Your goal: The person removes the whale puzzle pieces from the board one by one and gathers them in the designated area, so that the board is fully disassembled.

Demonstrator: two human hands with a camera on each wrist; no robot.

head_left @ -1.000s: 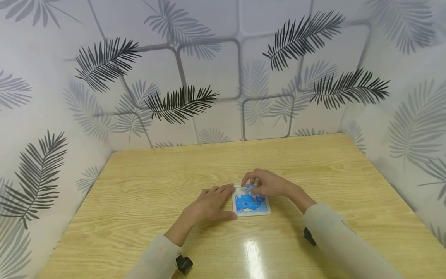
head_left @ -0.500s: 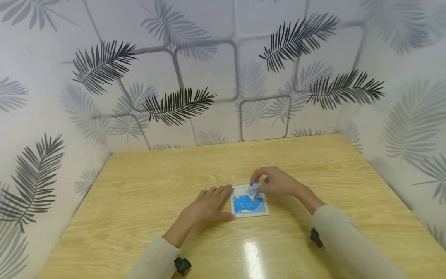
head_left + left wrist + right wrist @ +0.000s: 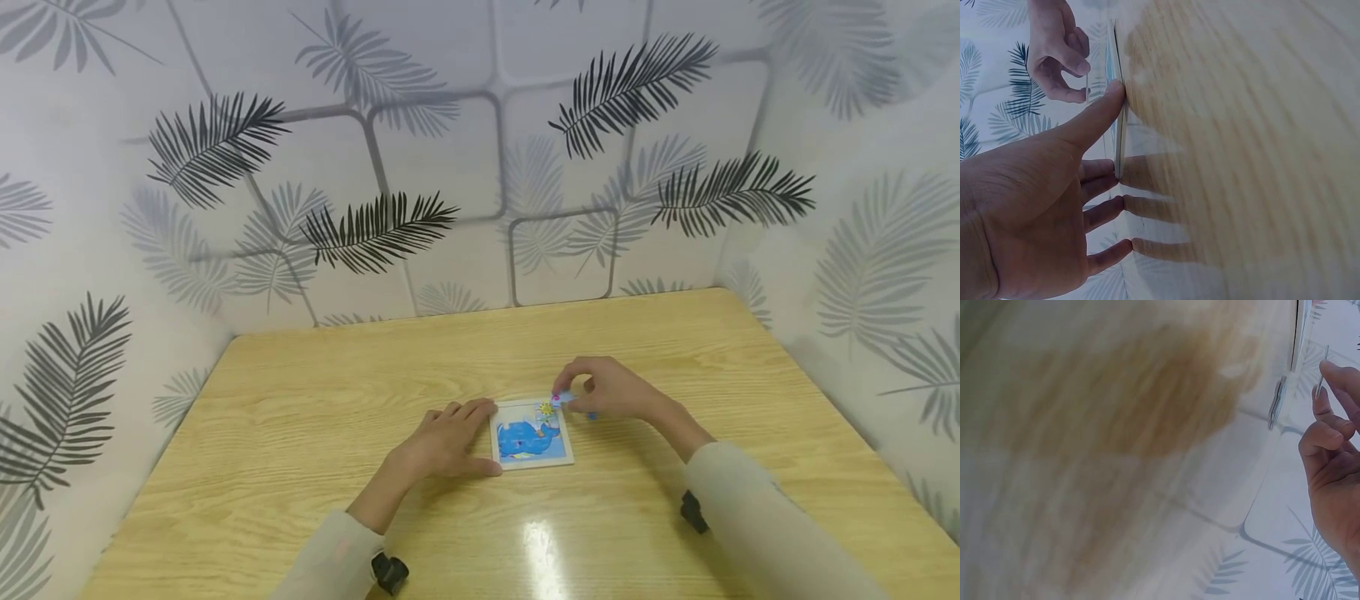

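Note:
A white-framed puzzle board [image 3: 531, 465] with a blue whale picture lies flat on the table; its upper left part is pale. My left hand [image 3: 442, 443] rests along the board's left side, fingers spread, the thumb [image 3: 1094, 122] touching its edge. Thumb and fingers of my right hand [image 3: 611, 390] pinch a thin light-blue piece [image 3: 561, 400] with a pink spot, above the board's upper right corner. In the right wrist view this hand [image 3: 1335, 469] holds the piece [image 3: 1320, 378] edge-on. A yellow sun [image 3: 547, 409] shows near that corner.
A small stack of thin pieces [image 3: 1277, 403] lies on the table beside the board in the right wrist view; a bit of blue [image 3: 592, 415] shows under my right hand. Leaf-patterned walls [image 3: 450, 275] border the wooden table [image 3: 337, 367] behind and at both sides.
My right hand has moved right with the pinched piece, off the whale picture, and the sun has come into sight. My left hand stays at the board's left side. The head view has shifted slightly.

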